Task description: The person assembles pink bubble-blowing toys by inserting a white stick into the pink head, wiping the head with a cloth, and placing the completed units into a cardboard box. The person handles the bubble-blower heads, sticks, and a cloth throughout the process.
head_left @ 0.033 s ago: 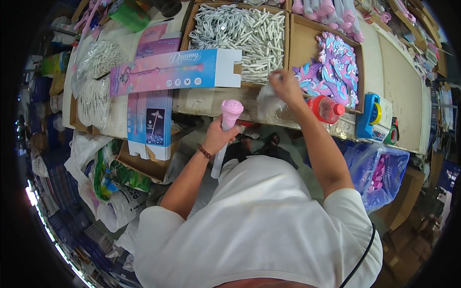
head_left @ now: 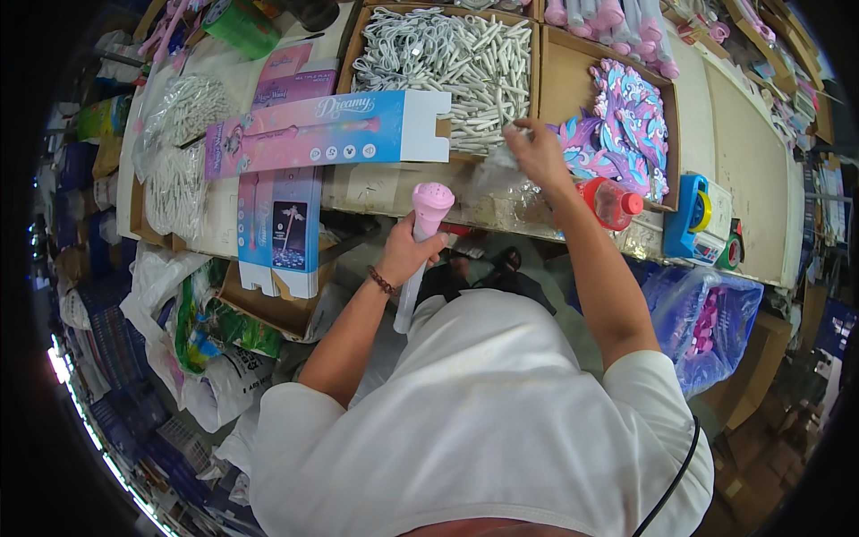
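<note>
Carton (head_left: 327, 134): overlying other cartons (head_left: 300, 192), separate from wand (head_left: 432, 206) | Left hand (head_left: 409, 254): gripping wand before table (head_left: 738, 121); pink head and clear tube (head_left: 409, 306) appear joined, no ornament visible thereon | Right hand (head_left: 540, 157): fingers curled near clear plastic (head_left: 501, 174); grip indeterminable | Ornaments (head_left: 631, 125): loose in tray (head_left: 565, 67)

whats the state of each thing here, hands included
Left hand, closed around the wand
Wand, gripped below its pink head
Right hand, fingers bent, grip unclear
Clear plastic, crumpled
Bottle, red cap on
Printed box, end flap unfolded
Cable tray, well filled
Purple-piece tray, partly bare
Blue bag, holding pink-purple pieces
</note>
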A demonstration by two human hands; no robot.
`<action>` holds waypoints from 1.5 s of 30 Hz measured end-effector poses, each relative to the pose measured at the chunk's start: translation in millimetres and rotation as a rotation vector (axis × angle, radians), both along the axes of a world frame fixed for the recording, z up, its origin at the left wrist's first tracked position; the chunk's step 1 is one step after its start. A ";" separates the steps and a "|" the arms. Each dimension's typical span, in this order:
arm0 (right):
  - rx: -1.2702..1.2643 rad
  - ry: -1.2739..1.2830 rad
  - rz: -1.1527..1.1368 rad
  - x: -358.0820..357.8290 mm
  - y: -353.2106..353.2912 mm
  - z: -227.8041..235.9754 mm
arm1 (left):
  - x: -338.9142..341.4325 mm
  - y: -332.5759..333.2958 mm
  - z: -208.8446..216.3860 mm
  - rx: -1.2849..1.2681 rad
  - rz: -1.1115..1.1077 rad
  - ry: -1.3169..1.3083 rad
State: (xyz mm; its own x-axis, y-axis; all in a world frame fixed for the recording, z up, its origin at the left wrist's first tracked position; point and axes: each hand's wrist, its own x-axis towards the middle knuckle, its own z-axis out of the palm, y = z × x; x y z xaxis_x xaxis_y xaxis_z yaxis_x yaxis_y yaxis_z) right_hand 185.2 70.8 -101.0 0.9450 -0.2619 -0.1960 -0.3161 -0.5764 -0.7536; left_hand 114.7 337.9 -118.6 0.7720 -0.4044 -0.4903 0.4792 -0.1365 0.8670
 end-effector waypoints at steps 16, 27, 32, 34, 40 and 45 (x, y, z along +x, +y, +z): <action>-0.026 -0.856 0.599 -31.1 39.5 63.9 | 41.7 -43.4 77.4 -0.152 -0.323 0.212; 0.298 -0.483 0.597 -35.2 30.6 51.8 | 29.3 -58.6 86.9 -0.047 -0.252 0.116; 0.671 -0.353 0.658 -49.1 17.1 74.6 | 33.2 -39.7 89.4 -0.394 -0.347 0.337; 0.619 -0.403 0.594 -47.5 20.9 74.4 | 32.2 -43.7 96.4 -0.340 -0.347 0.336; 0.172 -0.475 0.365 -48.9 42.3 68.7 | 20.7 -63.1 95.4 0.075 -0.342 0.046; 0.576 -0.457 0.649 -42.5 25.7 81.7 | 26.0 -40.8 85.2 -0.464 -0.354 0.365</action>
